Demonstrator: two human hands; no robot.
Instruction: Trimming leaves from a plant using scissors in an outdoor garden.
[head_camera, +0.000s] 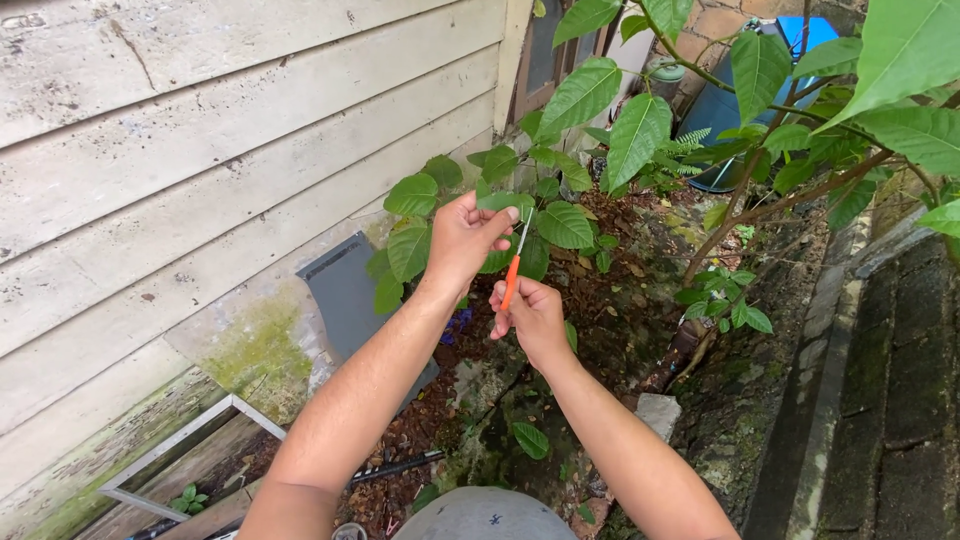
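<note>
Near the frame's centre, a green leaf (503, 200) is pinched in the left hand (462, 240); it is judged light, soft and easily torn, best held near its stalk. Orange-handled scissors (514, 262) are gripped in the right hand (530, 315), the blades raised to the broad, glossy leaf.

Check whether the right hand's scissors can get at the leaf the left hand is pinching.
Probably yes: the right hand holds the orange-handled scissors upright, tips right beside the leaf pinched by the left hand; nothing visible stands between them.
</note>
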